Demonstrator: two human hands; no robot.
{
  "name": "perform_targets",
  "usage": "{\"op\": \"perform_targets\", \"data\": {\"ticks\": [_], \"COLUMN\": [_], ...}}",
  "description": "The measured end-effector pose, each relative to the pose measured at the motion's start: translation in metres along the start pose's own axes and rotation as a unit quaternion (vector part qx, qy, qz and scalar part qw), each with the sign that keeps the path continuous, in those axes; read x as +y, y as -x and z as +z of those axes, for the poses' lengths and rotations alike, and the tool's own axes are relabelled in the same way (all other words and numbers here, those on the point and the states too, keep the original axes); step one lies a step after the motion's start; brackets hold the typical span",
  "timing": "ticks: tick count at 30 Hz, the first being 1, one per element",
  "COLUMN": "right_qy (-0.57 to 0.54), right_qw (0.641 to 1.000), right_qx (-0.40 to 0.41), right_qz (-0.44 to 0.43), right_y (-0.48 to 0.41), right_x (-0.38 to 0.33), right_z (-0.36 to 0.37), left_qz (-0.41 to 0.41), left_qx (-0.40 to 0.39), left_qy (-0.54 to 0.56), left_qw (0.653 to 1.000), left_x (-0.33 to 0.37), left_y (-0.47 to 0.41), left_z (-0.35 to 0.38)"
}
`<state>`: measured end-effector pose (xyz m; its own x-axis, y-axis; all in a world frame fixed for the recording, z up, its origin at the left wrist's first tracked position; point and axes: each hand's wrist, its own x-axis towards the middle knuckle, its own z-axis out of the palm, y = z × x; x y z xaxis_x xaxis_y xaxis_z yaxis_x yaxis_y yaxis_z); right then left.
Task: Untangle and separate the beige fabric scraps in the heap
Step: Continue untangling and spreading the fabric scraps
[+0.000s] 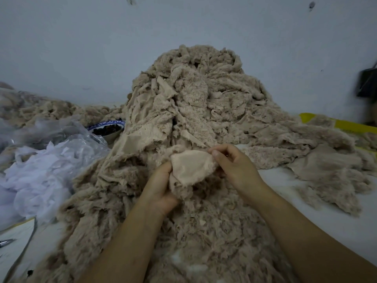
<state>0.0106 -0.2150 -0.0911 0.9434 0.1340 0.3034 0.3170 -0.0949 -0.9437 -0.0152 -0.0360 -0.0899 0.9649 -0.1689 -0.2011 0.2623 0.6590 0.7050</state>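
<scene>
A tall heap of beige fleecy fabric scraps (195, 94) rises against the wall and spills down toward me. In front of it I hold one pale beige scrap (191, 168), its smooth backing turned up. My left hand (161, 186) grips the scrap's lower left part together with a fluffy clump. My right hand (232, 162) pinches the scrap's upper right edge between thumb and fingers. More scraps lie flat under my forearms (204, 231).
Crumpled clear and white plastic bags (47, 166) lie at the left. A blue-patterned bowl (107, 129) with dark contents sits behind them. Separate beige pieces (330, 172) lie on the white tabletop at the right, near a yellow object (350, 125). A dark object (367, 82) hangs on the wall.
</scene>
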Motion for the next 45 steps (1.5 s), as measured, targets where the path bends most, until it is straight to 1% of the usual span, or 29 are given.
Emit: {"op": "perform_targets", "data": {"ticks": [3, 5, 8, 11, 13, 16, 18, 20, 23, 26, 29, 30, 31, 33, 34, 35, 36, 38, 40, 42, 45], "right_qy": [0.025, 0.045, 0.034, 0.059, 0.074, 0.152, 0.201, 0.244, 0.294, 0.294, 0.328, 0.342, 0.348, 0.314, 0.293, 0.282, 0.281, 0.284, 0.267, 0.253, 0.297], "right_qw": [0.999, 0.998, 0.998, 0.996, 0.995, 0.984, 0.972, 0.956, 0.938, 0.936, 0.923, 0.92, 0.924, 0.945, 0.952, 0.955, 0.957, 0.953, 0.955, 0.954, 0.927], "right_qx": [0.015, 0.021, 0.029, 0.027, 0.022, 0.017, 0.008, -0.006, -0.024, -0.023, -0.023, -0.015, 0.001, 0.055, 0.076, 0.07, 0.039, -0.037, -0.077, -0.124, -0.2], "right_qz": [-0.029, -0.039, -0.046, -0.056, -0.062, -0.087, -0.123, -0.161, -0.182, -0.19, -0.2, -0.189, -0.158, -0.077, -0.055, -0.05, -0.059, -0.096, -0.107, -0.103, -0.111], "right_y": [0.001, 0.001, 0.001, 0.002, 0.003, 0.004, 0.004, 0.003, -0.001, -0.005, -0.007, -0.007, -0.009, -0.012, -0.013, -0.012, -0.01, -0.004, -0.001, 0.0, 0.004], "right_x": [-0.001, -0.002, -0.002, -0.002, -0.002, 0.0, -0.002, -0.005, -0.005, -0.002, 0.005, 0.008, 0.01, 0.014, 0.015, 0.015, 0.014, 0.01, 0.006, 0.007, 0.014], "right_z": [0.002, 0.002, 0.001, 0.0, 0.0, 0.0, 0.0, 0.002, 0.005, 0.004, 0.006, 0.003, -0.004, -0.02, -0.025, -0.024, -0.02, -0.003, 0.005, 0.004, 0.014], "left_qz": [-0.013, -0.003, 0.012, 0.043, 0.067, 0.09, 0.086, 0.075, 0.08, 0.091, 0.102, 0.117, 0.138, 0.171, 0.171, 0.159, 0.144, 0.139, 0.149, 0.148, 0.146], "left_qx": [-0.039, -0.045, -0.019, 0.036, 0.082, 0.109, 0.11, 0.093, 0.071, 0.07, 0.088, 0.095, 0.095, 0.087, 0.099, 0.115, 0.123, 0.107, 0.102, 0.101, 0.05], "left_qy": [-0.043, -0.119, -0.223, -0.241, -0.222, -0.159, -0.124, -0.08, -0.018, -0.01, -0.002, 0.009, 0.034, 0.097, 0.1, 0.089, 0.082, 0.095, 0.112, 0.153, 0.239], "left_qw": [0.998, 0.992, 0.975, 0.969, 0.969, 0.977, 0.982, 0.99, 0.994, 0.993, 0.991, 0.988, 0.985, 0.977, 0.975, 0.977, 0.978, 0.98, 0.977, 0.972, 0.959], "left_x": [0.002, 0.001, -0.005, -0.009, -0.009, -0.005, -0.004, -0.004, 0.0, -0.002, 0.0, 0.006, 0.014, 0.03, 0.032, 0.028, 0.021, 0.009, 0.006, 0.008, 0.006], "left_y": [0.001, 0.003, 0.007, 0.007, 0.005, 0.004, 0.004, 0.006, 0.007, 0.006, 0.006, 0.006, 0.007, 0.007, 0.006, 0.005, 0.004, -0.002, -0.004, -0.004, -0.002], "left_z": [0.002, 0.005, 0.01, 0.011, 0.01, 0.007, 0.008, 0.011, 0.01, 0.012, 0.012, 0.008, 0.002, -0.01, -0.011, -0.01, -0.005, 0.002, 0.007, 0.006, 0.009]}}
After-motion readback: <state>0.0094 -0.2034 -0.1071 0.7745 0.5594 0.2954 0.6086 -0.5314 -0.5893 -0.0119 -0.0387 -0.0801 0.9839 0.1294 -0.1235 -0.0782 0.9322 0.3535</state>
